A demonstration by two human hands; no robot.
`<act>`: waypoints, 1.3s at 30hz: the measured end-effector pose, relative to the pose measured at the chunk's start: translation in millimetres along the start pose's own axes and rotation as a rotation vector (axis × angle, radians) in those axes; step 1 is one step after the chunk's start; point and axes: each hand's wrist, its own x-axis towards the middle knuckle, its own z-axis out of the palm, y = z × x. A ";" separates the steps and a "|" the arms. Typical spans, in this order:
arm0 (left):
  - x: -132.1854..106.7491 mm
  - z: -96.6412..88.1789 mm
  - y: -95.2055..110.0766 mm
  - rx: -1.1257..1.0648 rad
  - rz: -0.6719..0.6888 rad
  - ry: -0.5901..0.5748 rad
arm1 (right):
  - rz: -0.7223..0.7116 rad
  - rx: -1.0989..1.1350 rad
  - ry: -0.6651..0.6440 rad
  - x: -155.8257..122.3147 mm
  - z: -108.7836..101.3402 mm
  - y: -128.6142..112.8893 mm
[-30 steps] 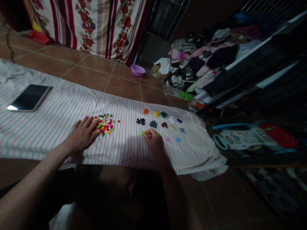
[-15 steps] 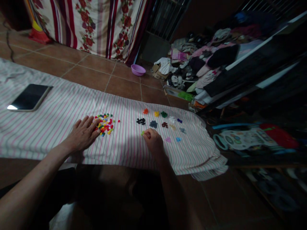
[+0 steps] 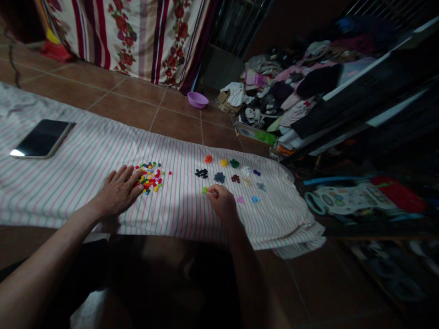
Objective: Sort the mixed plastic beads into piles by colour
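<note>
My left hand [image 3: 118, 191] lies flat and open on the striped cloth [image 3: 85, 169], fingertips touching a heap of small mixed-colour pieces [image 3: 150, 177]. My right hand [image 3: 222, 201] is closed in a pinch just right of a light green piece [image 3: 204, 190]; a small reddish piece seems to sit in its fingertips. Beyond it lie small sorted clusters: black [image 3: 201, 173], grey-blue [image 3: 219, 177], orange [image 3: 208, 159], yellow [image 3: 223, 162], green [image 3: 234, 163], dark red [image 3: 235, 178], pink [image 3: 240, 199] and light blue [image 3: 254, 199].
A dark tablet [image 3: 43, 139] rests on the cloth at the left. A purple bowl [image 3: 197, 100] sits on the tiled floor behind. Piled clothes [image 3: 284, 100] and a toy [image 3: 343, 198] crowd the right side. A floral curtain [image 3: 137, 36] hangs at the back.
My right hand has shifted slightly, staying pinched beside the light green piece. My left hand has not moved.
</note>
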 end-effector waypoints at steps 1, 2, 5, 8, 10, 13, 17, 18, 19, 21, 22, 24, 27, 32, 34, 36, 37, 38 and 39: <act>0.1 -0.6 0.4 0.002 -0.003 -0.004 | 0.001 0.003 0.011 0.0 -0.5 0.3; 0.2 -1.4 1.0 0.004 -0.007 -0.007 | 0.004 0.006 0.025 0.1 -1.0 0.0; 0.3 -3.6 3.2 0.018 -0.015 -0.021 | 0.009 0.031 0.068 1.3 -1.8 -5.7; 0.5 -4.8 4.9 0.061 -0.023 -0.039 | -0.032 0.081 0.095 3.3 1.2 -20.0; 0.7 -5.2 5.3 0.085 -0.023 -0.043 | -0.076 0.111 0.082 4.4 6.4 -32.7; 1.0 -6.6 5.9 0.093 -0.022 -0.065 | -0.120 0.142 0.012 5.4 18.5 -51.5; 1.4 -10.8 8.4 0.070 -0.038 -0.093 | -0.191 0.172 -0.058 6.7 37.3 -69.6; 1.5 -11.8 9.1 0.066 -0.038 -0.099 | -0.213 0.180 -0.065 7.3 41.8 -72.8; 1.7 -12.5 9.7 0.064 -0.035 -0.104 | -0.234 0.187 -0.071 8.1 46.0 -75.7; 1.9 -13.0 10.5 0.064 -0.030 -0.107 | -0.268 0.205 -0.087 10.3 53.9 -80.8; 2.0 -12.8 10.5 0.065 -0.031 -0.104 | -0.279 0.212 -0.097 11.6 57.7 -83.2; 2.1 -12.0 10.2 0.071 -0.036 -0.101 | -0.291 0.217 -0.123 14.4 64.9 -87.7; 2.1 -11.2 9.4 0.089 -0.041 -0.102 | -0.299 0.205 -0.154 17.8 74.2 -94.4; 1.8 -12.7 10.8 0.070 -0.034 -0.094 | -0.306 0.160 -0.158 19.7 83.4 -103.8; 1.8 -13.6 11.6 0.069 -0.037 -0.077 | -0.301 0.133 -0.150 20.1 84.8 -106.4; 1.9 -14.3 11.9 0.070 -0.037 -0.079 | -0.298 0.110 -0.146 20.6 85.6 -108.1; 2.0 -14.5 11.7 0.067 -0.035 -0.087 | -0.296 0.102 -0.146 20.9 85.9 -108.6; 2.0 -14.6 11.4 0.062 -0.031 -0.093 | -0.294 0.097 -0.146 21.1 86.2 -108.8; 2.0 -14.5 11.0 0.056 -0.026 -0.094 | -0.294 0.096 -0.145 21.3 86.6 -108.8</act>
